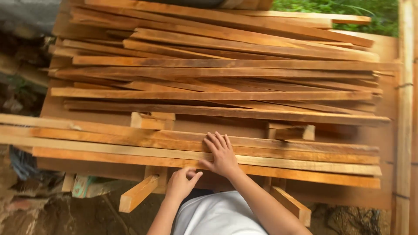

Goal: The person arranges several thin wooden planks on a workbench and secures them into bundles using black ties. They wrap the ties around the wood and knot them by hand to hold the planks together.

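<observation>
My right hand (222,153) lies flat, fingers spread, on top of a row of long brown wooden slats (109,143) laid side by side along the near edge. My left hand (182,182) sits just below and left of it, fingers curled at the underside edge of the nearest slat; whether it grips anything I cannot tell. Short wooden blocks (138,193) stick out toward me beneath the slats.
A big loose pile of long wooden strips (217,65) fills the far part of the wooden surface (344,196). Small offcut blocks (152,119) lie between pile and near row. A light wooden post (405,109) runs along the right. Dirt ground and debris lie at left.
</observation>
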